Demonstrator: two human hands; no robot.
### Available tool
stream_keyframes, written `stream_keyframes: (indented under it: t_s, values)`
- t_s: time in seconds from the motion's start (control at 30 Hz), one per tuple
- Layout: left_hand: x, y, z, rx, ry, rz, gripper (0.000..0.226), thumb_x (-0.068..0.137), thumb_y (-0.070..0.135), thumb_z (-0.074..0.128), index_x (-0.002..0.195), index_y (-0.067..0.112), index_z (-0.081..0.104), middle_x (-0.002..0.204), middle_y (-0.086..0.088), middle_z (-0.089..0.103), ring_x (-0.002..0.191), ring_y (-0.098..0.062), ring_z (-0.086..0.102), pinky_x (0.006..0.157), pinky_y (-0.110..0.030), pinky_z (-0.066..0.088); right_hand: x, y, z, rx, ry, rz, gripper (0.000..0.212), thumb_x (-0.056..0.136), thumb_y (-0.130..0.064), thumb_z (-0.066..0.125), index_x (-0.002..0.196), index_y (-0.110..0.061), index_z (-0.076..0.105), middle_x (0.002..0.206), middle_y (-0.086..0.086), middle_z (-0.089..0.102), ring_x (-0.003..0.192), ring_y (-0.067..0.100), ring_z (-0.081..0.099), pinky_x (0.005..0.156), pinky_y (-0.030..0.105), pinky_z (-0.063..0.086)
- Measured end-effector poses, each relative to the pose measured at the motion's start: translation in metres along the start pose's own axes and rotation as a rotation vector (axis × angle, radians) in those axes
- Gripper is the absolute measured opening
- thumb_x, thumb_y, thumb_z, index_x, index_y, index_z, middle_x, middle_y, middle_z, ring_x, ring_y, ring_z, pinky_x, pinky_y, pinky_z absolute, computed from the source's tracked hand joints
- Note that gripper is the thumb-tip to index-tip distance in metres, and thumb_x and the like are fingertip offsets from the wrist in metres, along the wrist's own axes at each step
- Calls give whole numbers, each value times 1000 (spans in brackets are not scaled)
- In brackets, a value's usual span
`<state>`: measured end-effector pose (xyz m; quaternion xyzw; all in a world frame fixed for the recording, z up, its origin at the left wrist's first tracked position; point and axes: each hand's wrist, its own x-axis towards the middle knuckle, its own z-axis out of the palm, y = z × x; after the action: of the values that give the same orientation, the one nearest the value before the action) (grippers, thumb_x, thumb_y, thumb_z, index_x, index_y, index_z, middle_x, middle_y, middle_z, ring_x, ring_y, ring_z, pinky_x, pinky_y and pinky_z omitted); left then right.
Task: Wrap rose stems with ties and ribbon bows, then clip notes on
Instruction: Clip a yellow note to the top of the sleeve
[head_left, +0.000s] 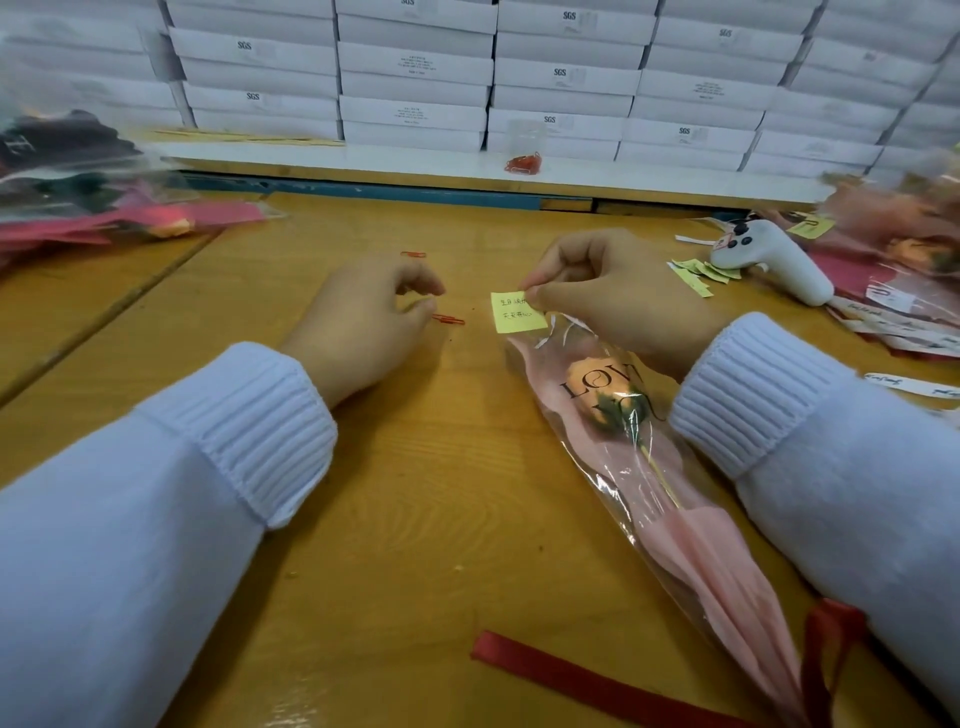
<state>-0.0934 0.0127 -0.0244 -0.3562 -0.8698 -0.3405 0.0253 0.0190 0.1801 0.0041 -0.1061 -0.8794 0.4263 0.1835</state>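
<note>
Left hand (363, 317): fingers curled; I cannot tell if it grips anything.
Paper clip (449, 319): on counter (415, 467), at left thumb tip, just left of note; I judge the left hand nearer.
Note (517, 312): yellow, at wrapper's open end.
Right hand (597, 291): pinching note's right edge.
Wrapped rose (623, 405): long axis from note down-right.

Glossy plastic sleeve (623, 457) on grainy wooden table (415, 493).
</note>
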Motion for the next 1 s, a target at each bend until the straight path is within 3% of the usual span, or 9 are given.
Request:
stream_keyframes:
  t_s: [0.07, 0.13, 0.23, 0.3, 0.5, 0.63, 0.67, 0.8, 1.0]
  values:
    - [4, 2, 4, 203, -81, 42, 29, 96, 31, 50, 124, 36, 56, 133, 5, 49, 125, -16, 41, 106, -39, 32, 0, 2, 0, 6, 5, 15, 14, 82, -9, 69, 74, -20, 69, 73, 5, 71, 71, 23, 66, 69, 33, 51]
    - [8, 5, 8, 351, -115, 46, 30, 96, 37, 47, 125, 38, 56, 132, 1, 47, 126, -21, 39, 107, -47, 27, 1, 3, 1, 2, 7, 25, 15, 82, -11, 70, 72, -22, 69, 68, 0, 69, 64, 17, 62, 65, 30, 48]
    - [9, 8, 12, 349, -80, -8, 21, 94, 38, 51, 113, 35, 61, 123, 2, 51, 118, -20, 46, 102, -46, 28, 1, 3, 2, 17, -15, 37, 12, 83, -11, 69, 75, -20, 69, 64, -6, 67, 55, 6, 57, 50, 17, 45]
    - [9, 9, 13, 304, -35, -20, 8, 92, 36, 56, 97, 32, 61, 115, 4, 54, 112, -18, 48, 99, -43, 30, 0, 2, 3, 27, -20, 42, 9, 84, -10, 69, 78, -16, 69, 68, 0, 67, 53, 6, 55, 43, 12, 42]
    - [8, 10, 12, 305, -55, -14, 6, 93, 31, 56, 90, 27, 57, 96, 8, 54, 104, -16, 51, 100, -40, 33, -1, 1, 4, 28, -24, 17, 11, 84, -9, 68, 77, -17, 68, 77, 13, 69, 66, 17, 57, 54, 20, 45]
    - [3, 8, 8, 63, 34, 6, 1, 93, 24, 57, 93, 23, 58, 90, 8, 62, 88, -10, 58, 85, -30, 48, -1, 1, 4, 25, -30, 11, 9, 85, -10, 68, 79, -17, 68, 87, 17, 71, 80, 33, 67, 70, 40, 56]
    - [2, 8, 6, -33, 78, 3, 1, 93, 23, 58, 94, 23, 57, 85, 9, 64, 82, -6, 60, 79, -27, 49, -1, 1, 4, 25, -31, 13, 10, 85, -10, 68, 78, -17, 68, 87, 17, 71, 81, 33, 67, 70, 40, 57]
    - [-2, 10, 0, -366, 161, -38, 6, 90, 21, 62, 89, 27, 61, 75, 9, 69, 67, 3, 64, 63, -14, 44, -2, 0, 5, 62, -41, 21, 9, 85, -9, 68, 78, -15, 68, 73, 7, 68, 55, 8, 57, 42, 13, 43]
    - [-6, 13, -2, -608, 124, -54, 10, 89, 14, 62, 89, 23, 67, 77, 7, 72, 70, -1, 68, 61, -11, 50, -2, 0, 5, 79, -39, 6, 12, 85, -8, 68, 76, -17, 68, 75, 4, 71, 61, 3, 63, 49, 11, 42]
